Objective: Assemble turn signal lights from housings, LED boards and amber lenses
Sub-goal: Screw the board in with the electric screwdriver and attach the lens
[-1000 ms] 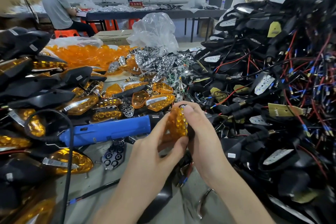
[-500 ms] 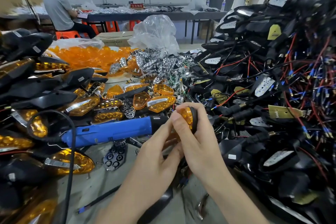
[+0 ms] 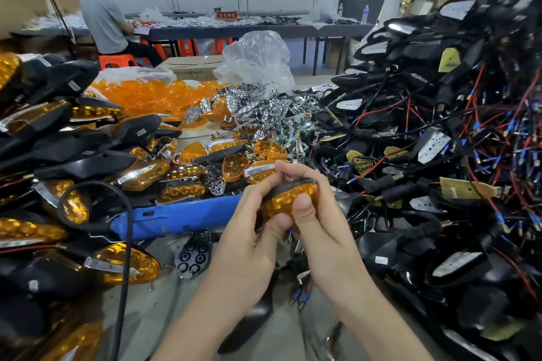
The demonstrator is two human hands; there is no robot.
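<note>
Turn signal light (image 3: 286, 205) — faceted amber lens (image 3: 293, 198), smooth black housing (image 3: 293, 184) — held mid-bench beside the blue screwdriver (image 3: 176, 217); I see left hand (image 3: 249, 246) and right hand (image 3: 319, 231) clamped round it, lens since turned toward me.

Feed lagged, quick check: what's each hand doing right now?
Left hand: grip closed on the turn signal light.
Right hand: grip closed on the same light.

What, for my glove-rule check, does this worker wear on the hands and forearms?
Nothing that shows. The left hand and right hand are bare: no gloves, rings or finger tape. The left forearm and right forearm are bare too, right down to the picture's bottom edge, with no sleeves, watch or wristband in view.
</note>
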